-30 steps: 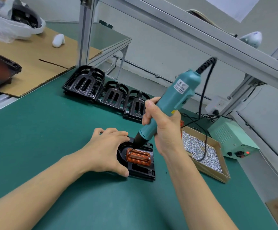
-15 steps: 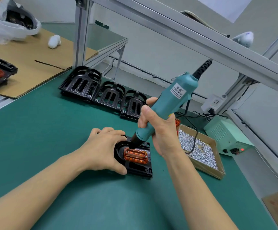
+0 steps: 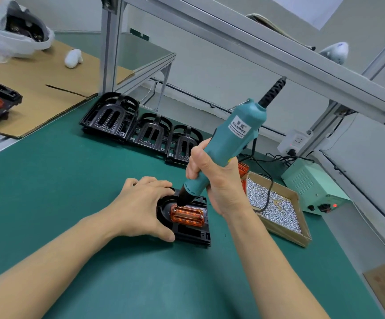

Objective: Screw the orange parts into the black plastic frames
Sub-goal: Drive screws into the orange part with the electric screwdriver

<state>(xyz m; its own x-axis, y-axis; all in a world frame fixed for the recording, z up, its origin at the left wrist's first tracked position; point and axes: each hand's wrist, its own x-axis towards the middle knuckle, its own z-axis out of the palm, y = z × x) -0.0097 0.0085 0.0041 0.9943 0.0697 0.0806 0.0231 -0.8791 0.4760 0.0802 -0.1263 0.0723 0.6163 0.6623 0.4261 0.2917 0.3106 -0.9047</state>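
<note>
A black plastic frame (image 3: 193,236) lies on the green mat in front of me with an orange part (image 3: 187,216) seated in it. My left hand (image 3: 141,208) grips the frame's left side, thumb on its front edge. My right hand (image 3: 219,180) is wrapped around a teal electric screwdriver (image 3: 233,141). The tool leans to the right, and its black tip rests on the orange part's upper left corner. A screw shows at the part's right end.
Three stacks of black frames (image 3: 145,132) stand in a row behind. A cardboard box of screws (image 3: 276,206) and more orange parts (image 3: 243,168) sit to the right, with a power supply (image 3: 313,187) beyond. An aluminium rail (image 3: 256,47) crosses overhead. Cardboard (image 3: 37,88) lies far left.
The screwdriver tip stays at the orange part's upper left corner and both hands keep their grips. My head has shifted slightly, so the scene sits a little lower and to the left.
</note>
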